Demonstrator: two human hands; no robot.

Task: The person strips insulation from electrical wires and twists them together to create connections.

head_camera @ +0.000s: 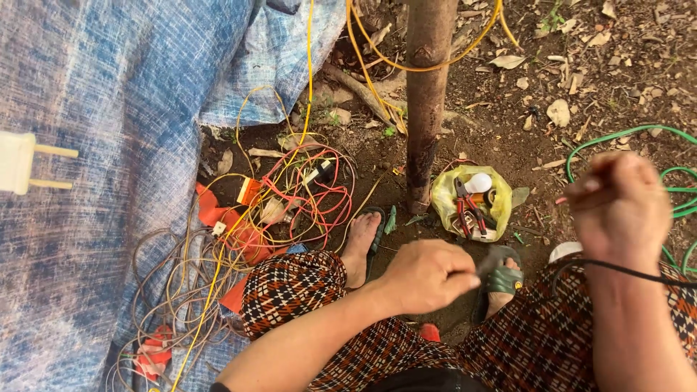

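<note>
My left hand (pixel 425 274) is closed in a fist above my knees, pinching a small dark thing at its fingertips; I cannot tell what it is. My right hand (pixel 621 207) is raised and blurred, fingers closed around something thin near a reddish wire end. A black cable (pixel 617 268) runs across my right wrist. Below my hands lies a yellow plastic bag (pixel 444 194) holding red-handled pliers (pixel 465 210) and a white bulb (pixel 478 183).
A rusty post (pixel 425 109) stands upright in the dirt. A tangle of red, yellow and grey wires (pixel 290 189) lies left of my feet, beside a blue tarpaulin (pixel 109 145). A white two-pin plug (pixel 18 163) hangs at left. Green hose (pixel 632 134) curls at right.
</note>
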